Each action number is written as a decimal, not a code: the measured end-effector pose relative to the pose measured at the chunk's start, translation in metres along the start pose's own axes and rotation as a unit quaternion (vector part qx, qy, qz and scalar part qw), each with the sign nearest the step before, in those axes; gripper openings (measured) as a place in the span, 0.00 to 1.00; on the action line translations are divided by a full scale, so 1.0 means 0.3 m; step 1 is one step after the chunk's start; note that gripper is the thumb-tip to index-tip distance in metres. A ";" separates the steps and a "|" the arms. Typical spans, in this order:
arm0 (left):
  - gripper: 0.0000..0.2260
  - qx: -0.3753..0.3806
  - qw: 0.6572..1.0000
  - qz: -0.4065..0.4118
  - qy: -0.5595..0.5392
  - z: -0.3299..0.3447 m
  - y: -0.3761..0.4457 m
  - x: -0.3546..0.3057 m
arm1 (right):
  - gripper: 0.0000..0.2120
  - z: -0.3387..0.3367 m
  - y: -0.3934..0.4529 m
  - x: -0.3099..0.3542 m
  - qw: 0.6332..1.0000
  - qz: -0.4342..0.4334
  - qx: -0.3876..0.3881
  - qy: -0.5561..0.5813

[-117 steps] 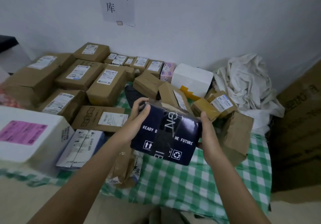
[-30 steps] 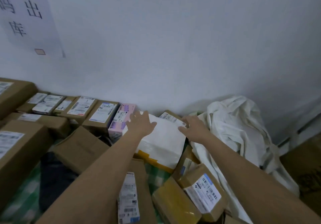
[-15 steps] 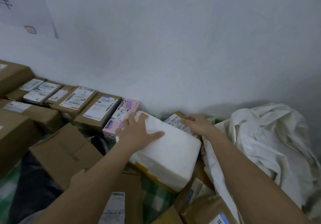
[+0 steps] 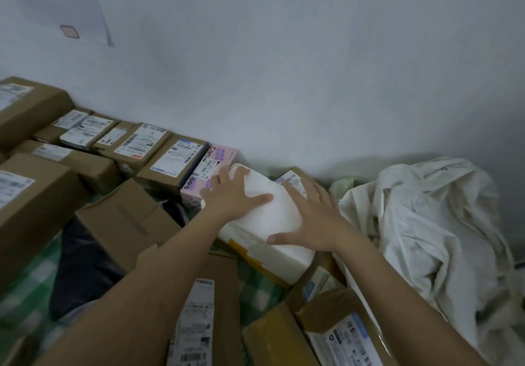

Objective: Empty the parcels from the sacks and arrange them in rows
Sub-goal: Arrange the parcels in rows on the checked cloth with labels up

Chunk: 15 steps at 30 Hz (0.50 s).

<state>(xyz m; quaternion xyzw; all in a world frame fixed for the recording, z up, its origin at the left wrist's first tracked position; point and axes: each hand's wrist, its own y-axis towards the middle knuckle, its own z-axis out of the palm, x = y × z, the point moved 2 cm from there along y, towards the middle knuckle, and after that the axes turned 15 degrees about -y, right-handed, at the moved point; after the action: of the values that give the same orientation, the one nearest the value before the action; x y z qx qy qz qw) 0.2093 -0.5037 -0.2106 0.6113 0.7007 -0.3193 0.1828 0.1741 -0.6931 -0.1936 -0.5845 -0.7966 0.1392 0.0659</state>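
Since half a second ago the right hand [image 4: 318, 223] has come off the labelled brown box [image 4: 295, 179] behind and now lies on the white box [image 4: 272, 223]; the left hand stays on the far left corner.

Largest first: the empty white sack [image 4: 426, 223] lies crumpled on the right against the wall [image 4: 312, 67]. The back row of brown parcels [image 4: 147, 145] runs along the wall and ends at the pink box [image 4: 211, 166]. The white box sits tilted just beside the pink box, its near end resting on loose parcels over the green check cloth [image 4: 255, 289].

Left hand [image 4: 235, 195]: fingers spread flat, pressing on top, thumb out along the lid. Right hand: fingers splayed wide, palm down near the right edge. Neither grips.

Step in hand, as judged: squaring the white box into the row. Best done by sliding it back until it touches the wall, flush with the pink box, then pressing it level. Flat palms can slip on a smooth lid, so wrapping the fingers over the edges would be safer. The labelled brown box behind may block it; clear that first.
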 end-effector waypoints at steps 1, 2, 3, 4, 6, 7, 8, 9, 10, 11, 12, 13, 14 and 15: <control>0.35 -0.003 1.000 0.005 -0.016 -0.007 -0.009 0.005 | 0.55 0.005 -0.029 0.006 1.000 0.002 -0.016 0.015; 0.31 -0.008 0.999 0.011 -0.047 -0.019 -0.014 0.006 | 0.54 0.016 -0.054 0.012 0.999 0.007 -0.028 0.035; 0.27 -0.019 0.995 0.017 -0.098 -0.032 -0.014 0.017 | 0.54 0.034 -0.074 0.016 0.997 0.018 -0.034 0.064; 0.24 -0.035 0.986 0.024 -0.163 -0.054 -0.019 0.026 | 0.54 0.045 -0.102 0.022 0.994 0.033 -0.037 0.095; 0.20 -0.080 0.955 0.027 -0.283 -0.094 -0.042 0.056 | 0.54 0.073 -0.146 0.026 0.979 0.074 -0.044 0.183; 0.19 -0.093 0.942 0.022 -0.321 -0.109 -0.061 0.078 | 0.55 0.077 -0.164 0.028 0.966 0.095 -0.052 0.233; 0.19 -0.090 0.936 0.008 -0.339 -0.119 -0.084 0.100 | 0.56 0.077 -0.172 0.030 0.952 0.113 -0.058 0.278; 0.19 -0.076 0.935 -0.010 -0.347 -0.120 -0.099 0.122 | 0.57 0.086 -0.163 0.026 0.935 0.131 -0.063 0.323; 0.20 -0.053 0.937 -0.028 -0.344 -0.112 -0.111 0.143 | 0.57 0.096 -0.151 0.025 0.920 0.150 -0.063 0.356; 0.21 -0.025 0.941 -0.039 -0.334 -0.112 -0.127 0.157 | 0.58 0.093 -0.154 0.036 0.904 0.168 -0.067 0.388; 0.22 -0.001 0.944 -0.050 -0.326 -0.103 -0.138 0.165 | 0.60 0.097 -0.147 0.045 0.886 0.181 -0.069 0.420; 0.23 0.011 0.945 -0.056 -0.323 -0.096 -0.146 0.170 | 0.61 0.104 -0.140 0.054 0.868 0.191 -0.072 0.453; 0.24 0.016 0.945 -0.056 -0.321 -0.098 -0.159 0.165 | 0.60 0.100 -0.145 0.067 0.852 0.201 -0.078 0.477; 0.24 0.014 0.945 -0.056 -0.321 -0.092 -0.166 0.166 | 0.58 0.104 -0.146 0.077 0.840 0.210 -0.083 0.494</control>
<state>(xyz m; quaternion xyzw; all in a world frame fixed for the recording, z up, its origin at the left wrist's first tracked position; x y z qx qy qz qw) 0.1552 -0.4506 -0.2114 0.4387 0.6331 -0.5185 0.3713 0.1187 -0.6878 -0.2116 -0.7323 -0.5251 -0.2245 0.3710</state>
